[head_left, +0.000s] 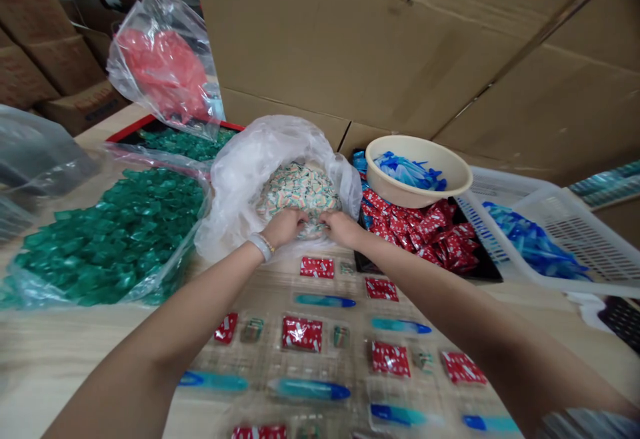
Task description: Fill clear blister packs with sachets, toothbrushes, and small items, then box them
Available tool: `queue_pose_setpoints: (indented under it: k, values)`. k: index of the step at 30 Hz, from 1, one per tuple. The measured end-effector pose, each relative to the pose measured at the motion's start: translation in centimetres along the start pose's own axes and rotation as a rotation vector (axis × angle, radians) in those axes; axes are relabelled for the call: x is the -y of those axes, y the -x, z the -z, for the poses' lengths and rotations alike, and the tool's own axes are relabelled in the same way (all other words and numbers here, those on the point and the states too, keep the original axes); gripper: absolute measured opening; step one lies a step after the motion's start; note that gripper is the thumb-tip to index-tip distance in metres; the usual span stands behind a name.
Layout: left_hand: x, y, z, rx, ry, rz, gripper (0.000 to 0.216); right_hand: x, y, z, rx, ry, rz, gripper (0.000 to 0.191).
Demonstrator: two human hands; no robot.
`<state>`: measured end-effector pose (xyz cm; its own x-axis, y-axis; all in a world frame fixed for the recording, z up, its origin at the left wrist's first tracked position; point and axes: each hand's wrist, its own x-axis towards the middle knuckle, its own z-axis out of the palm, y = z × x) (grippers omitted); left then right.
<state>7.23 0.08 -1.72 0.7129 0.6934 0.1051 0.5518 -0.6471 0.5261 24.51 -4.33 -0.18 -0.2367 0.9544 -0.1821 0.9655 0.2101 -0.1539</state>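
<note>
Both my arms reach forward into an open clear plastic bag (240, 172) full of small pale striped wrapped pieces (297, 189). My left hand (284, 227), with a white band at the wrist, rests closed on the near edge of the pile. My right hand (341, 227) sits right beside it, fingers curled down into the same pieces. What each hand grips is hidden under the fingers. Below my arms lie clear blister trays (320, 352) holding red packets (302, 333), blue-green pens (325, 301) and small wrapped pieces.
A bag of green wrapped pieces (110, 239) lies at the left, a bag of red ones (163, 72) behind it. A beige bowl (417, 172) with blue items sits over a heap of red packets (430, 232). A white basket (550, 239) stands right. Cardboard boxes (400, 45) wall the back.
</note>
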Motion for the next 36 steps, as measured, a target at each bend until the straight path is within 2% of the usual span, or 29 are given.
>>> queue_pose_setpoints:
  k: [11,19,28,33,36]
  values:
    - [-1.9,0.1,-1.5,-0.005,-0.071,-0.155,0.018,-0.2,-0.1,-0.4,-0.066,-0.106,0.066,0.017]
    - [-1.5,0.5,-1.7,-0.011,-0.069,-0.152,0.019,-0.3,0.1,-0.7,-0.116,-0.134,0.067,0.022]
    - [-1.2,0.7,-1.8,-0.04,-0.033,-0.16,0.018,-0.1,-0.2,-0.5,-0.079,-0.124,0.059,0.021]
    - [-0.7,0.7,-0.9,-0.098,-0.018,-0.108,0.021,0.3,-0.3,-0.4,-0.038,-0.07,0.009,0.022]
    - [-0.1,0.4,-0.3,-0.147,-0.004,0.011,0.024,0.6,-0.3,-0.2,0.003,0.001,-0.008,0.019]
